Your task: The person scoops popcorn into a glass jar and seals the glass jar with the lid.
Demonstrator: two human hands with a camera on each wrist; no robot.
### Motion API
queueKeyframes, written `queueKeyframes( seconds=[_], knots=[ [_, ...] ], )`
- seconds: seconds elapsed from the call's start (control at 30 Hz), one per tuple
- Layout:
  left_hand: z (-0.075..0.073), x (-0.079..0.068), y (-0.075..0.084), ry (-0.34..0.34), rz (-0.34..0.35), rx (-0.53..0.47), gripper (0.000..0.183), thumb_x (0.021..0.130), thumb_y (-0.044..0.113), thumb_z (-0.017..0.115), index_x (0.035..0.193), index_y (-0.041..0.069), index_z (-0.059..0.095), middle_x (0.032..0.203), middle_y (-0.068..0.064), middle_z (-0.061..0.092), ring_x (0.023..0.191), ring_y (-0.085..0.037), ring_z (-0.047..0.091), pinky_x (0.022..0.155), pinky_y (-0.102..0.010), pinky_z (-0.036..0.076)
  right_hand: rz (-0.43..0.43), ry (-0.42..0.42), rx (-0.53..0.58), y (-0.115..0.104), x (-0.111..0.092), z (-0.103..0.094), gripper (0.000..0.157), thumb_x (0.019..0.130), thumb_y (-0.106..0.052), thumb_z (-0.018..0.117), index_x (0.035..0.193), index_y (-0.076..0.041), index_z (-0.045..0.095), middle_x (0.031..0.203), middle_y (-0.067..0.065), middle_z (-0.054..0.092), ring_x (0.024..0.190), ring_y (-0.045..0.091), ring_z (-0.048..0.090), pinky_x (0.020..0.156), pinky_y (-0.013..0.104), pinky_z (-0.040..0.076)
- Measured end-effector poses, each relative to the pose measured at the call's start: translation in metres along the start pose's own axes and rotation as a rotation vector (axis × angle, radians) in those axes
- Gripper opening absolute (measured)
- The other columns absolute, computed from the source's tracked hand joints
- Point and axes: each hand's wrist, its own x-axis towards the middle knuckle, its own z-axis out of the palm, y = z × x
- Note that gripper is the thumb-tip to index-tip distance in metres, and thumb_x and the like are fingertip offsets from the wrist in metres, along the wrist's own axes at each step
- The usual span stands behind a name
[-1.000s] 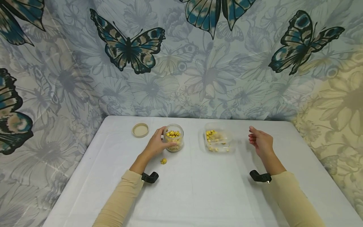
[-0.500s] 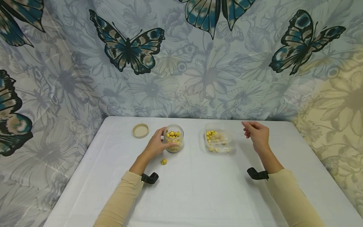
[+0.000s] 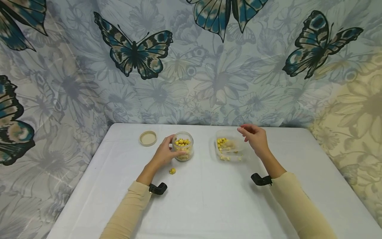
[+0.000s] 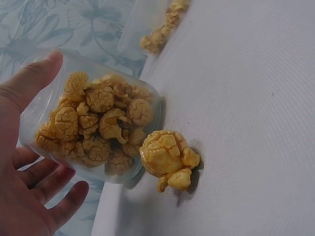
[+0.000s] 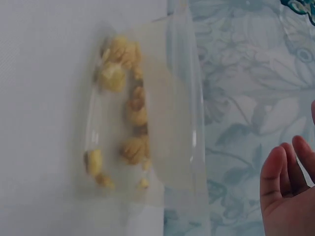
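Observation:
My left hand [image 3: 163,154] grips a clear jar [image 4: 93,123] of caramel popcorn, thumb on one side and fingers round the other. The jar stands upright on the table, its mouth uncovered. In front of it lies a single loose piece of popcorn [image 4: 162,153]. To the jar's right sits a clear plastic container [image 3: 237,145], with more popcorn pieces [image 5: 134,147] and crumbs inside. Just above that container's right side is my right hand [image 3: 256,140], fingers loosely curled and nothing visible between them. The right wrist view is blurred.
A round, pale-rimmed lid [image 3: 148,138] lies on the white-covered table [image 3: 209,205], left of the jar. Behind the table's back edge hangs a butterfly-patterned cloth [image 3: 185,93]. Each wrist wears a black camera band [image 3: 158,188].
My right hand has moved left from beside the plastic container to just over its right side. The left hand stays on the jar, and the loose popcorn piece has not moved.

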Motion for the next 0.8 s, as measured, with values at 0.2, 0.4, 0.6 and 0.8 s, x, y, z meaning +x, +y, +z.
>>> queueKeyframes(
  seconds=[0.2,0.4,0.6,0.8],
  knots=[
    [-0.001,0.000,-0.001,-0.005,0.004,0.000,0.090,0.077,0.042,0.081,0.148,0.011,0.036,0.139,-0.012,0.047,0.126,-0.027,0.049,0.104,-0.045,0.045,-0.049,-0.028,0.037,-0.007,0.006,0.015,0.043,0.091,-0.026,0.070,0.118,0.007,0.063,0.083,-0.020,0.061,0.073,0.002,0.057,0.060,0.021,0.052],
    [-0.002,0.000,-0.002,-0.004,-0.005,-0.004,0.090,0.076,0.041,0.082,0.148,0.012,0.036,0.139,-0.012,0.047,0.126,-0.027,0.049,0.104,-0.045,0.045,-0.034,-0.038,0.036,-0.011,0.005,0.030,0.048,0.090,-0.027,0.071,0.128,0.002,0.059,0.090,-0.017,0.058,0.084,-0.001,0.056,0.071,0.016,0.050],
    [-0.001,0.001,-0.002,-0.006,0.006,-0.004,0.089,0.077,0.040,0.082,0.148,0.011,0.036,0.138,-0.012,0.047,0.127,-0.027,0.048,0.105,-0.044,0.045,-0.015,-0.113,0.055,-0.015,0.002,0.044,0.050,0.090,-0.029,0.070,0.130,-0.001,0.057,0.103,-0.003,0.060,0.092,0.001,0.056,0.078,0.011,0.048],
    [-0.001,0.000,-0.002,-0.002,0.005,0.002,0.089,0.078,0.039,0.081,0.148,0.010,0.035,0.138,-0.013,0.047,0.127,-0.027,0.048,0.105,-0.044,0.045,-0.027,-0.176,0.096,-0.020,-0.001,0.056,0.049,0.091,-0.025,0.070,0.131,0.000,0.056,0.122,0.020,0.057,0.098,0.003,0.055,0.084,0.011,0.048]
  ],
)
